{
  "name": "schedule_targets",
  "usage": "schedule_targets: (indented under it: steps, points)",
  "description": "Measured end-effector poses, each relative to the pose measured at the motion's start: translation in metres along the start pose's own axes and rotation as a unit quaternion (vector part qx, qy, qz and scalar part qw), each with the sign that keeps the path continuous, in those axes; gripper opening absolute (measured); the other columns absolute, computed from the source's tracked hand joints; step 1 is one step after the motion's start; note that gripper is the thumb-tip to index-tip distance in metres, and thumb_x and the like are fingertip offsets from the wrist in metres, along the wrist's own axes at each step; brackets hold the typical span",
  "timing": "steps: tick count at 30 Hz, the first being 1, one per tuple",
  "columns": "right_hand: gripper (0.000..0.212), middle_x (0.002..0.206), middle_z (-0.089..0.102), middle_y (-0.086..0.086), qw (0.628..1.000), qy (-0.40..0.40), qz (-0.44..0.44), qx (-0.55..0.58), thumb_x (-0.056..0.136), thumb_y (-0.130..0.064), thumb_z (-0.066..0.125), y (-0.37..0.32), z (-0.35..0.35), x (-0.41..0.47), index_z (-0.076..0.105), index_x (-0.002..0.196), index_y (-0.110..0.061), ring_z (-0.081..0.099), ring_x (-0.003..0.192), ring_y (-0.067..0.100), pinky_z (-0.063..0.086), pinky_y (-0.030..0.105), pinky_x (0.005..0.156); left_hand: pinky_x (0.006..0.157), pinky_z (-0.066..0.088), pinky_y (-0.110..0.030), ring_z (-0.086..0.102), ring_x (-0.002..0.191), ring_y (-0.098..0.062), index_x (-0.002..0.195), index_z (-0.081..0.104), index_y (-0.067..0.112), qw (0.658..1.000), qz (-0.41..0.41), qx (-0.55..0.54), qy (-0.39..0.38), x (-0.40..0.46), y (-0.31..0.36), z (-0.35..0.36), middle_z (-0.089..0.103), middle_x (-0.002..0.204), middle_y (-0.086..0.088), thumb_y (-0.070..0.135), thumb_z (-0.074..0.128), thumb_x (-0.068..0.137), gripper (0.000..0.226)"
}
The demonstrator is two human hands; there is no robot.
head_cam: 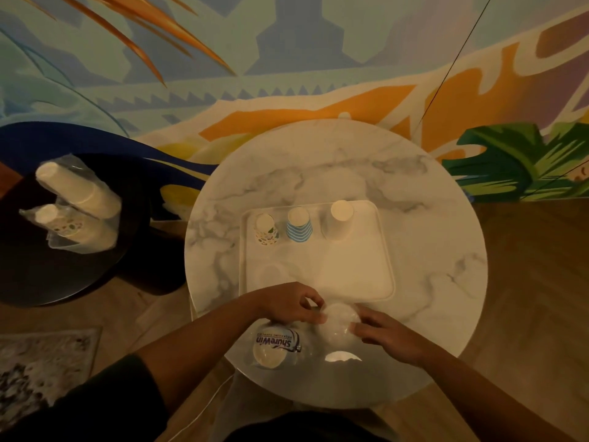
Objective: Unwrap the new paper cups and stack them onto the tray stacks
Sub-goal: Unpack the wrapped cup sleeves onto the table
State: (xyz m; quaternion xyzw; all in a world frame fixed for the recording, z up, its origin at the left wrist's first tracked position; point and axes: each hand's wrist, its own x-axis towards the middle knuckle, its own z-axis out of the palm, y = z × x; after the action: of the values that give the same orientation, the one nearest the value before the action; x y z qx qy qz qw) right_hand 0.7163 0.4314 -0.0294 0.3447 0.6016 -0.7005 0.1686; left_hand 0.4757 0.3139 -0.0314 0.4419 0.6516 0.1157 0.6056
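A cream tray [379,275] lies on the round marble table [446,250]. Along its far edge stand three upside-down cup stacks: a dotted one [266,229], a blue-striped one [299,224] and a plain white one [339,220]. At the table's near edge, my left hand [294,303] and my right hand [387,336] both grip a clear-wrapped sleeve of white cups [339,323]. A second wrapped sleeve with a blue printed label [275,346] lies just left of it, under my left wrist.
A dark round side table [38,275] at the left holds two more wrapped cup sleeves, one plain white [76,189] and one dotted [73,229]. A painted mural wall stands behind the tables. Wooden floor and a patterned rug [41,368] lie around.
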Motion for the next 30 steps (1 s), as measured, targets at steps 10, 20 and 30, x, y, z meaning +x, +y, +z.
schedule_targets:
  steps: [10,20,30]
  points:
    - [0.064,0.151,0.046,-0.02,0.997,0.025,-0.031,-0.059,0.09,-0.042,0.07,-0.001,-0.024,-0.003,0.045,0.149,-0.035,0.049,0.131,-0.007,0.045,0.016,0.102,0.077,0.051,-0.018,0.068,0.083,-0.002,0.125,0.067,0.022,0.994,0.014,-0.093,0.063,-0.019,-0.006,-0.019,0.075,0.1,0.006,0.037,0.071,0.093,0.036]
    - [0.044,0.137,0.058,-0.026,0.985,0.074,-0.061,-0.141,0.09,-0.06,0.062,0.004,0.008,0.0,0.06,0.132,-0.048,0.058,0.123,-0.003,0.049,0.026,0.106,0.096,0.055,-0.042,0.069,0.106,-0.023,0.123,0.066,0.028,0.971,0.018,-0.192,0.139,-0.044,-0.029,-0.016,0.073,0.116,-0.004,0.034,0.068,0.096,0.028]
    - [0.028,0.101,0.069,0.006,0.988,0.147,0.032,-0.025,0.108,-0.036,0.039,-0.007,0.04,0.005,0.063,0.121,-0.029,0.069,0.073,0.023,0.06,0.044,0.078,0.101,0.053,-0.044,0.07,0.107,-0.02,0.125,0.064,0.024,0.954,0.034,-0.231,0.186,-0.063,-0.034,-0.005,0.074,0.116,0.003,0.028,0.06,0.101,0.024]
